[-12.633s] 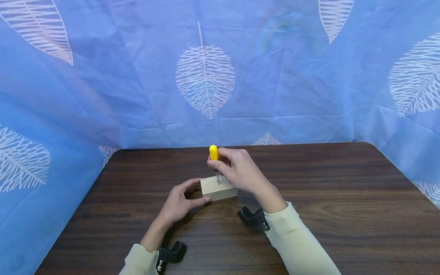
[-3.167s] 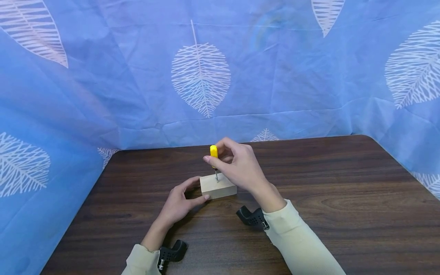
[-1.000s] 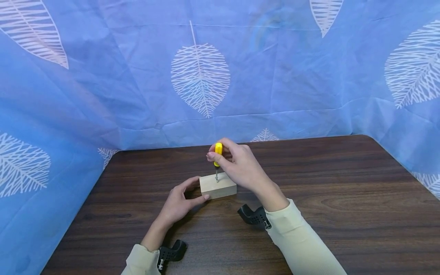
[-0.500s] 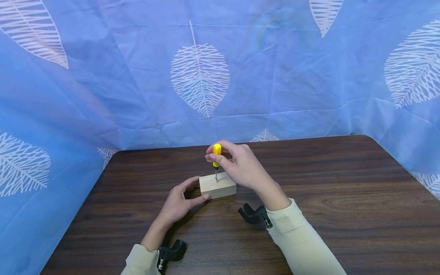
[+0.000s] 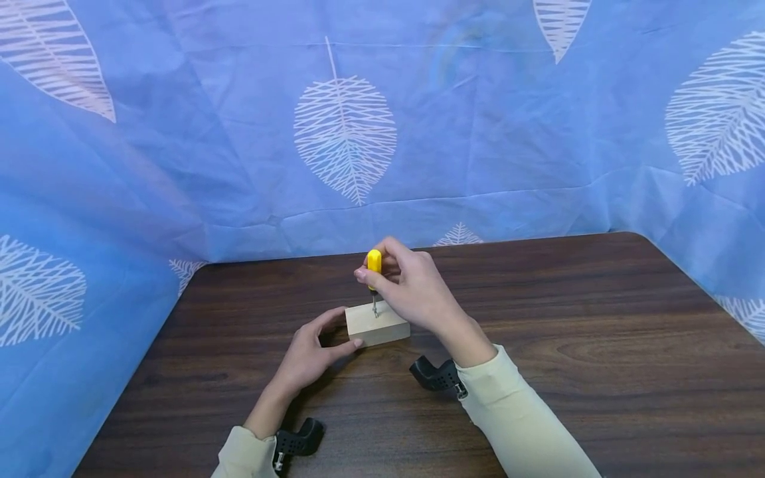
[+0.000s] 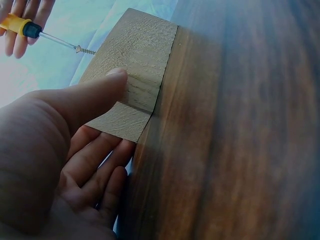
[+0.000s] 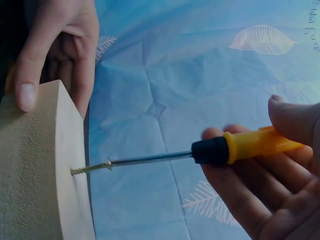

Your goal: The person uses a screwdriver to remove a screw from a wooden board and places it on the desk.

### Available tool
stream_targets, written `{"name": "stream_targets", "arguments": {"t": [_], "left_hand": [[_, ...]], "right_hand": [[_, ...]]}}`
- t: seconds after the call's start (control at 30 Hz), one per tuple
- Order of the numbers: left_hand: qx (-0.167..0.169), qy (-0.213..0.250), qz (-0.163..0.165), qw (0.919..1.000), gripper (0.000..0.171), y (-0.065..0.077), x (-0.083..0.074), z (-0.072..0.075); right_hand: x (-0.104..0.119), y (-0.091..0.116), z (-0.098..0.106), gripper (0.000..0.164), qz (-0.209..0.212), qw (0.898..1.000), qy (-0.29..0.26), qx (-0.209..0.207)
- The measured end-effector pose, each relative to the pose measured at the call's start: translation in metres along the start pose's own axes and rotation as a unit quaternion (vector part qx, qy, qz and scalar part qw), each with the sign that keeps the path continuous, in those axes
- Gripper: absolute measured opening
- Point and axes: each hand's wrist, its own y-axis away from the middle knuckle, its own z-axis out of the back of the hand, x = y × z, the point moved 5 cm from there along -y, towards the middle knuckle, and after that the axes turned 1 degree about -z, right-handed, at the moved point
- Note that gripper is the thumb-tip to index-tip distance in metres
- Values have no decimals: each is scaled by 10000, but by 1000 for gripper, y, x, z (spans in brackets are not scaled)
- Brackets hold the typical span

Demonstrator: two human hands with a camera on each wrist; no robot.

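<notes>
Screwdriver, set against a screw, is gripped by right fingers; wooden block is pinched by left fingers.

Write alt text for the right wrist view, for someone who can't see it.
The right hand holds a yellow-and-black screwdriver, its metal shaft meeting the head of a brass-coloured metal screw partly sunk in a pale rectangular wooden block. The left hand grips the block at upper left, with a blue cloth printed with white leaves behind.
</notes>
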Motion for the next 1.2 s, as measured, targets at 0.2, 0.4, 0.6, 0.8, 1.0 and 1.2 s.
{"name": "stream_targets", "arguments": {"t": [0.2,0.4,0.6,0.8,1.0,1.2], "left_hand": [[8,-23,-27,10000,63,0,0,1],[33,10,-45,10000,64,0,0,1],[39,52,-56,10000,63,0,0,1],[-14,39,-2,10000,63,0,1,0],[-40,-4,18,10000,63,0,0,0],[-21,-6,-41,10000,62,0,-1,1]], "right_hand": [[0,0,0,12,-55,9993,-128,-341],[-1,-1,1,14,39,9993,-259,-254],[0,-2,1,16,51,9994,-350,-47],[-4,-2,2,28,-217,9986,-469,-132],[-5,-2,2,21,-254,9978,-584,-192],[-4,-1,2,20,-181,9981,-564,-186]]}}
